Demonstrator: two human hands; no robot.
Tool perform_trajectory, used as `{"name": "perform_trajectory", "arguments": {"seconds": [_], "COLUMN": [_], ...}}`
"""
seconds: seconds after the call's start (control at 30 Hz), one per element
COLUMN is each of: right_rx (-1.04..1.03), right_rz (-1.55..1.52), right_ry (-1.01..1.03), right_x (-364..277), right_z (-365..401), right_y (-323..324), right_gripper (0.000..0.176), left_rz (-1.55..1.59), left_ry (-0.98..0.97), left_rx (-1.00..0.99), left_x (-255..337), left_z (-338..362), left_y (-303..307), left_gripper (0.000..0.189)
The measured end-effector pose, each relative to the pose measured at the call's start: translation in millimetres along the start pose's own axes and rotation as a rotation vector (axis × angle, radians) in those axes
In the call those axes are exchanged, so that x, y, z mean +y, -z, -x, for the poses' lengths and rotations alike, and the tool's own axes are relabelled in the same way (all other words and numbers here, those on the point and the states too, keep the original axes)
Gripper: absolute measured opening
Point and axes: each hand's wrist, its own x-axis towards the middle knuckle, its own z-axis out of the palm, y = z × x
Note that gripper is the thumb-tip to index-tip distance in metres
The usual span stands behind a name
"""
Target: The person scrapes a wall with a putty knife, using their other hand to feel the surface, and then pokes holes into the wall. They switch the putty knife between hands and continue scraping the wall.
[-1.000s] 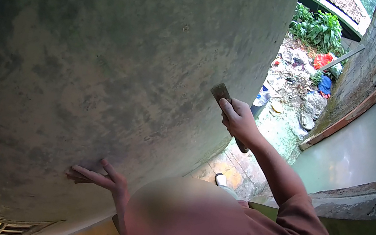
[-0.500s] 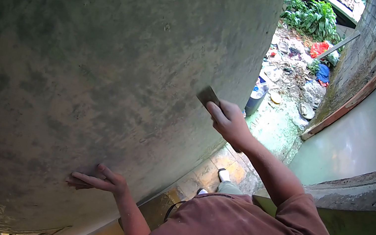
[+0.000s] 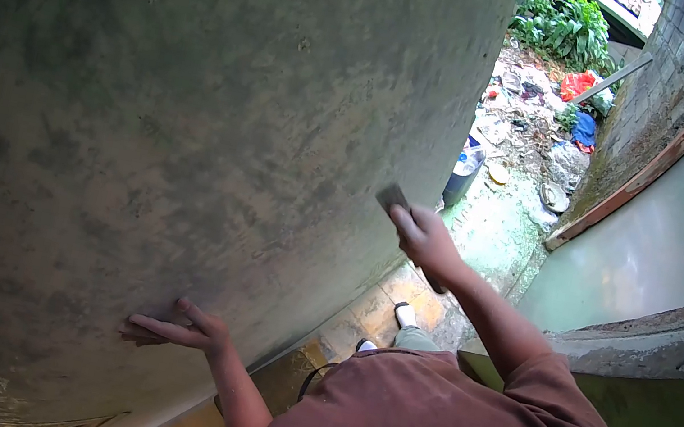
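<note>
Leaning in close to a big grey plastered wall (image 3: pixel 195 114), I am working at its stained, blotchy surface, and it is filling most of what I can see. Along its bottom edge a strip of yellowish paving (image 3: pixel 362 308) is running toward a heap of litter (image 3: pixel 534 110) and a dark bucket (image 3: pixel 463 175), well beyond the wall's right edge.

My hands are working well apart. I am pressing my left hand (image 3: pixel 179 331) flat against the wall near its bottom edge, fingers spread and holding nothing, bracing me. I am closing my right hand (image 3: pixel 425 237) around the handle of a scraper (image 3: pixel 391 197), forefinger lying along the back of the blade. The blade is sitting on the plaster near the wall's right edge, about halfway up.

I am judging this to be mid-stroke in scraping the surface. A next pass is calling for a low blade angle, steady pressure from that forefinger, and the brace staying planted.
</note>
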Motion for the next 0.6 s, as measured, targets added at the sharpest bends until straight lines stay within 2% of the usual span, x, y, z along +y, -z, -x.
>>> {"name": "perform_trajectory", "arguments": {"seconds": [0.07,0.27,0.33,0.43,0.53,0.6], "right_rx": [-0.06,-0.072,-0.054,0.004,-0.039,0.004], "right_rz": [-0.043,-0.181,-0.223,-0.136,-0.077,-0.093], "right_ry": [-0.162,-0.127,-0.04,-0.021,-0.13,0.004], "right_x": [37.6,15.4,4.5,31.9,38.9,16.4], "right_z": [11.0,-18.6,-13.7,-4.7,2.6,-20.4], "right_y": [-4.8,-17.8,-15.3,-19.7,-21.8,-21.3], "right_gripper": [0.046,0.04,0.041,0.043,0.045,0.04], "left_rz": [0.003,-0.009,-0.006,-0.021,-0.049,-0.032], "left_ry": [-0.001,-0.009,-0.008,-0.013,-0.022,-0.041], "left_rx": [-0.002,-0.006,-0.01,-0.001,-0.007,0.011], "left_x": [1.9,-2.1,-1.7,-1.1,0.6,2.4], "left_z": [-1.3,0.1,3.5,0.6,-1.5,-2.1], "left_y": [-0.1,-1.7,0.8,-1.1,-1.0,-1.5], "left_gripper": [0.073,0.074,0.075,0.075,0.074,0.074]}}
